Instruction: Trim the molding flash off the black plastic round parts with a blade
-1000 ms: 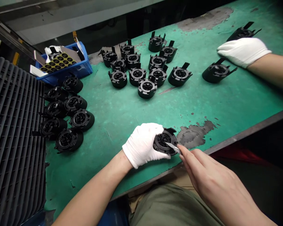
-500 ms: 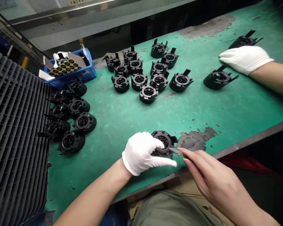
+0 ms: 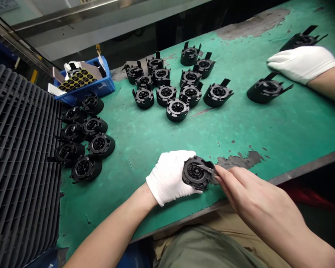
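My left hand [image 3: 171, 178], in a white glove, is wrapped around the side of a round black plastic housing [image 3: 194, 178]. Its ribbed, ringed face is turned up toward me. Bare-skinned, my right hand [image 3: 248, 193] pinches a thin pointed metal blade [image 3: 206, 169] between thumb and fingers. The blade's tip lies over the housing's face, near its centre; whether it touches the plastic I cannot tell. My right fingertips are close to the housing's right edge, where a dark tab sticks out.
More black housings [image 3: 177, 109] stand in a group at the back, with another cluster [image 3: 100, 144] at left. A blue bin [image 3: 100, 87] holds black-and-yellow sticker sheets. A black slatted panel [image 3: 19, 156] borders the left. Another person's gloved hand [image 3: 304, 65] rests among housings at right.
My left hand has gone from spread thumb and finger to a grip around the housing. The blade's tip has moved from the housing's edge to over its face. The view has shifted slightly.
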Demonstrator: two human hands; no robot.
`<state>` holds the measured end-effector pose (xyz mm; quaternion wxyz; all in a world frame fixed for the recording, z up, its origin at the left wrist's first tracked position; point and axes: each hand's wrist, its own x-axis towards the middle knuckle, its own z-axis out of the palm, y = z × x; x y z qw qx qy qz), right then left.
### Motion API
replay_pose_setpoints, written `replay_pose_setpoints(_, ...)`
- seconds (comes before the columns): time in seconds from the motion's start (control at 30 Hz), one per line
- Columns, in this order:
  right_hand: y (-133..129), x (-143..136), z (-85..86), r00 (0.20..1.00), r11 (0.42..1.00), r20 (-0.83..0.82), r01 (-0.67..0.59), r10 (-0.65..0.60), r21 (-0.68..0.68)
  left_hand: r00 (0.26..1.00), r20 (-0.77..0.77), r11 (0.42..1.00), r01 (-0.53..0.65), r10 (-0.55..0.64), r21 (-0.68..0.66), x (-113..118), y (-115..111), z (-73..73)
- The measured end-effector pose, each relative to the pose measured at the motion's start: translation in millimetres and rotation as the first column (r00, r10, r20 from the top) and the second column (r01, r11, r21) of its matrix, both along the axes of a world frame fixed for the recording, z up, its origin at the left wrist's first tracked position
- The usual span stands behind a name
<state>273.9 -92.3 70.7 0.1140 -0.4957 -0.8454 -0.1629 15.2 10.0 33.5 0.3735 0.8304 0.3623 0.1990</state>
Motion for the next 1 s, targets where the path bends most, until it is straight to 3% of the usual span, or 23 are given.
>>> replay_pose_setpoints(0.13, 0.1, 2.5, -0.6, 1.000, 1.000, -0.019, -0.014, 0.014, -0.023, 1.000, -0.012, 1.000, -0.012, 0.012, 0.010, 3.8, -0.7, 6.5)
replay_pose_setpoints(0.47, 4.5, 16.7, -2.8, 0.997, 0.995, -0.051, -0.063, 0.060, -0.076, 0.999, 0.041, 1.000, -0.006, 0.007, -0.011, 3.9, -1.9, 4.9)
replay_pose_setpoints(0.8, 7.5, 23.3, 2.3, 0.994, 0.979, -0.070, -0.093, 0.081, -0.182, 1.000, -0.001, 1.000, -0.017, 0.017, 0.024, 4.4, -2.1, 4.3)
replay_pose_setpoints(1.0, 7.4, 21.5, 8.3, 0.990, 0.983, -0.008, -0.140, 0.140, -0.117, 1.000, 0.016, 0.999, -0.017, 0.017, 0.029, 4.6, -2.6, 2.4)
